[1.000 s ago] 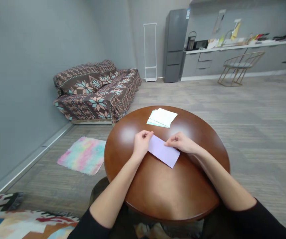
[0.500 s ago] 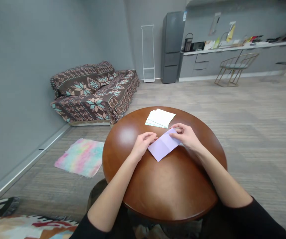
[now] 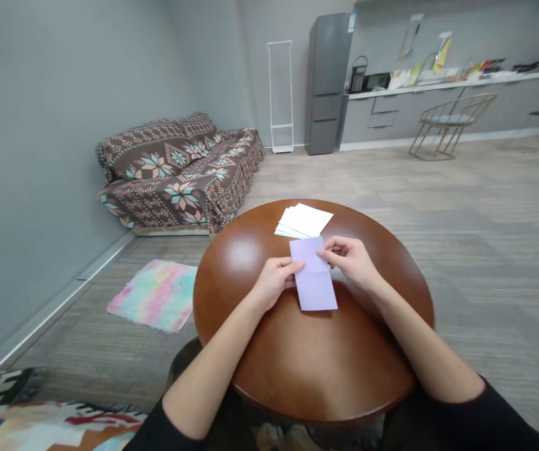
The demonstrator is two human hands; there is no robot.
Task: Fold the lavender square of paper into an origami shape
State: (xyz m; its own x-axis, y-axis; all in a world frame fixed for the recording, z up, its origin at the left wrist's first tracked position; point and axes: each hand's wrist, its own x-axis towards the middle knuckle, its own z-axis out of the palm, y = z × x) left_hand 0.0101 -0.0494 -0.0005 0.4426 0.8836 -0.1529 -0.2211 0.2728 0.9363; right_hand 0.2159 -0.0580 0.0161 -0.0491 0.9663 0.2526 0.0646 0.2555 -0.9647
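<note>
A lavender sheet of paper (image 3: 315, 285), a long rectangle with a crease across its middle, is held just above the round brown table. My left hand (image 3: 276, 279) pinches its left edge, thumb on top and fingers underneath. At the upper right edge, my right hand (image 3: 348, 258) grips it between thumb and fingers. Behind the lavender sheet lies a fanned stack of white paper (image 3: 305, 219), partly covered at its near edge in my view.
The round wooden table (image 3: 307, 369) stands in front of me. A patterned sofa (image 3: 179, 172) and a fluffy pastel rug (image 3: 156, 294) are on the left. Farther back are a grey fridge (image 3: 329, 81), a white rack (image 3: 281, 97) and a wire-backed chair (image 3: 452, 122).
The lavender paper has turned from a slant to nearly upright in my view, its long side now pointing away from me. My left hand has shifted slightly right and nearer along its edge.
</note>
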